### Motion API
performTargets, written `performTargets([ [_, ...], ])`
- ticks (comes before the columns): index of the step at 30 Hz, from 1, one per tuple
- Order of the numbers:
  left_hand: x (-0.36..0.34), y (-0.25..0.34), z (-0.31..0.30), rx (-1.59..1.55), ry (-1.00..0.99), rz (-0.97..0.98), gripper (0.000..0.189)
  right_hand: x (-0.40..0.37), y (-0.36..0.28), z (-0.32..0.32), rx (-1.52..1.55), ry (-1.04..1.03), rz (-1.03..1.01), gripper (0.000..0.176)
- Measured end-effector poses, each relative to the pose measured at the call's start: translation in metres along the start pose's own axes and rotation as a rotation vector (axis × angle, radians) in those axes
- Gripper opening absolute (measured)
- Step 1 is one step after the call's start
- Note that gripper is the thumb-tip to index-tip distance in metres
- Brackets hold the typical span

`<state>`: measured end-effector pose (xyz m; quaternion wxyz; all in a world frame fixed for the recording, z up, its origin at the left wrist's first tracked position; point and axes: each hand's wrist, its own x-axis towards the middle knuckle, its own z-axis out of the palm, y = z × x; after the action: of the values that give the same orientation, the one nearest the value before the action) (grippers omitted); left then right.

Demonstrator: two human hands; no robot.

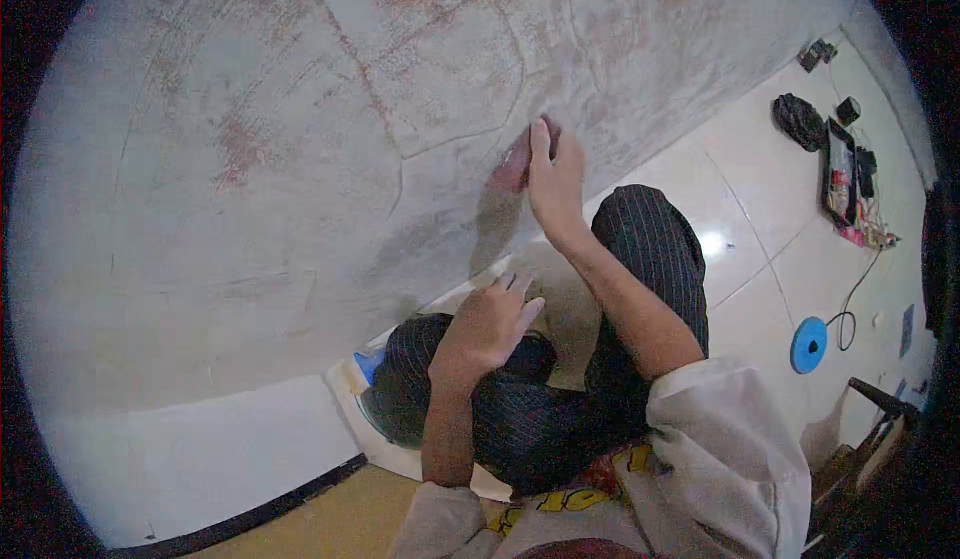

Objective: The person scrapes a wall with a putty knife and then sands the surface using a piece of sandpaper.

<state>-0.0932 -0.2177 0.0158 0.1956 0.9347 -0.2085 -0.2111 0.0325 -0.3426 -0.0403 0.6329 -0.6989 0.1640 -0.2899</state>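
My right hand (557,179) is up against the grey, patchy wall (300,219). Its fingers are curled over a dark red flat piece (513,167) pressed to the wall surface; it looks like sandpaper, though my fingers hide part of it. Over the bent, dark-striped trouser leg (650,239) hovers my left hand (492,324), holding nothing, its fingers stretched out and its thumb apart. Red patches, scratches and thin raised lines mark the wall around my right hand.
Pale tiles (740,219) cover the floor to the right. A blue disc (809,345) with a cable lies there. Beyond it are a black tray (840,174) of small items and a crumpled black bag (799,121). A dark strip (260,506) edges the lower left.
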Motion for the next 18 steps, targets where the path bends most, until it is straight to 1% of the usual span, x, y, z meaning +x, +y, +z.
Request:
performTargets([
  [2, -0.002, -0.003, 0.002, 0.005, -0.008, 0.021, 0.039, -0.015, 0.017, 0.009, -0.028, -0.079, -0.161, 0.032],
  [3, -0.002, -0.005, 0.003, 0.006, -0.003, 0.024, 0.039, -0.010, 0.013, 0.006, -0.028, -0.078, -0.166, 0.032],
  [5, -0.005, -0.009, 0.005, 0.049, 0.048, 0.089, 0.039, 0.000, 0.001, -0.002, 0.115, -0.251, 0.179, 0.033],
  [6, -0.006, -0.010, 0.006, 0.047, 0.051, 0.087, 0.039, -0.004, 0.002, 0.000, 0.115, -0.255, 0.177, 0.033],
  [8, -0.007, -0.010, 0.007, 0.017, 0.057, 0.074, 0.039, -0.018, 0.003, 0.004, 0.040, -0.155, 0.038, 0.034],
  [9, -0.008, -0.010, 0.007, 0.014, 0.061, 0.074, 0.039, -0.016, 0.001, -0.003, -0.078, -0.349, 0.130, 0.039],
  [10, -0.008, -0.011, 0.006, 0.025, 0.046, 0.059, 0.040, -0.010, -0.001, -0.003, -0.080, -0.348, 0.127, 0.039],
  [12, -0.010, -0.010, 0.005, 0.033, 0.035, 0.041, 0.040, 0.002, -0.001, 0.000, -0.019, -0.005, -0.011, 0.040],
  [13, -0.011, -0.009, 0.003, 0.034, 0.041, 0.031, 0.040, -0.001, 0.000, -0.001, -0.020, -0.011, -0.012, 0.040],
  [15, -0.011, -0.010, 0.003, 0.036, 0.051, 0.024, 0.040, -0.004, -0.001, -0.005, 0.001, -0.265, 0.036, 0.039],
  [16, -0.011, -0.012, 0.005, 0.065, 0.052, 0.029, 0.040, 0.001, -0.003, -0.005, -0.001, -0.263, 0.032, 0.039],
  [18, -0.011, -0.010, 0.004, 0.086, 0.048, 0.028, 0.039, 0.010, -0.010, -0.008, 0.063, -0.089, 0.064, 0.038],
])
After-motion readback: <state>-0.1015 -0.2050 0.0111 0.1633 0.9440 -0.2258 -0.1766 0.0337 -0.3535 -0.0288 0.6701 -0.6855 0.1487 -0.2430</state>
